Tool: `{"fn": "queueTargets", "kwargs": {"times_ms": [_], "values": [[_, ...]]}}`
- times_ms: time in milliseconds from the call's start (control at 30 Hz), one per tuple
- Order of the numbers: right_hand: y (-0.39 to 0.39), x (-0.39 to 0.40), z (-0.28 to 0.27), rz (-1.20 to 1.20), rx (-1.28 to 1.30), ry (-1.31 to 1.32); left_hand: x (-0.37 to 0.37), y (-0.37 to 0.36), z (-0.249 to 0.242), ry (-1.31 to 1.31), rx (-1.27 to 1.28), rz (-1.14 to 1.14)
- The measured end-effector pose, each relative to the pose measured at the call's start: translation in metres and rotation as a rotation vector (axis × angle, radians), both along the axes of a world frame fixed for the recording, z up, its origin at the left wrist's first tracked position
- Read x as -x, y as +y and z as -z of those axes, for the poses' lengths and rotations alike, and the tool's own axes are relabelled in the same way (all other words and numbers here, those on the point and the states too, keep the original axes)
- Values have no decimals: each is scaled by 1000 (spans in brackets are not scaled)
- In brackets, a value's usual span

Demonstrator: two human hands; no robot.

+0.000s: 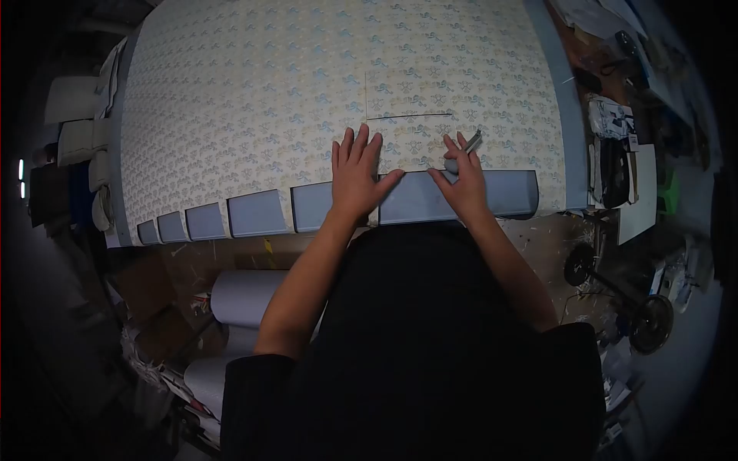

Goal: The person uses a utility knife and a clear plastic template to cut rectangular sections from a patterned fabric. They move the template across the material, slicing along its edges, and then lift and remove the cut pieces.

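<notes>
Cream fabric with a small pale-blue and tan pattern [254, 100] lies spread over the table. My left hand [356, 173] rests flat on it near the front edge, fingers spread and pointing away from me. To its right, my right hand [465, 184] has a small grey tool with a narrow metallic end [474, 141] tucked among its fingers; its exact kind is unclear. Its thumb reaches the edge of a rectangular opening in the fabric. A dark straight line [411, 116] runs across the fabric beyond both hands, meeting a fainter line at its left end.
Several openings along the fabric's front edge show the blue-grey tabletop [265, 212]. Large pale rolls [244, 296] lie below the table at left. Folded pale material [74, 142] is stacked at the left side. A wheeled metal piece [652, 323] stands on the floor at right.
</notes>
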State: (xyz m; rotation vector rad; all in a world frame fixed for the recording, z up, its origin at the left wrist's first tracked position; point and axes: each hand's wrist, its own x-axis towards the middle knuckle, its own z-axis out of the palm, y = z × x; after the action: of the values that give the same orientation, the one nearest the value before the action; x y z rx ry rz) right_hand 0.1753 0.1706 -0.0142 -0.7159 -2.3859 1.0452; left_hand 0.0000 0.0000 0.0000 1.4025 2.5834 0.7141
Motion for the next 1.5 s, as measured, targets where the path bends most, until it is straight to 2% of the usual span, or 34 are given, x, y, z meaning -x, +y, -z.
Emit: {"fn": "queueTargets", "kwargs": {"times_ms": [700,767,900,1000,1067,1300,1400,1467,1500], "values": [[0,2,-7,16,91,-100,1,1,-5,-16,15,10],[0,2,-3,21,-54,-21,0,1,-3,-9,4,6],[0,2,-3,23,-27,-27,0,1,-4,0,7,7],[1,2,-4,5,-123,-13,0,2,-5,-6,3,9],[0,2,-8,3,-36,-44,0,1,-4,-8,6,9],[-1,2,-9,11,-44,-54,1,1,-4,1,12,18],[0,0,-11,12,56,-107,-1,3,-8,-5,24,16],[1,-2,-7,104,2,159,-1,4,-12,19,86,10],[6,-8,-4,103,-4,157,0,6,-13,16,80,9]]}}
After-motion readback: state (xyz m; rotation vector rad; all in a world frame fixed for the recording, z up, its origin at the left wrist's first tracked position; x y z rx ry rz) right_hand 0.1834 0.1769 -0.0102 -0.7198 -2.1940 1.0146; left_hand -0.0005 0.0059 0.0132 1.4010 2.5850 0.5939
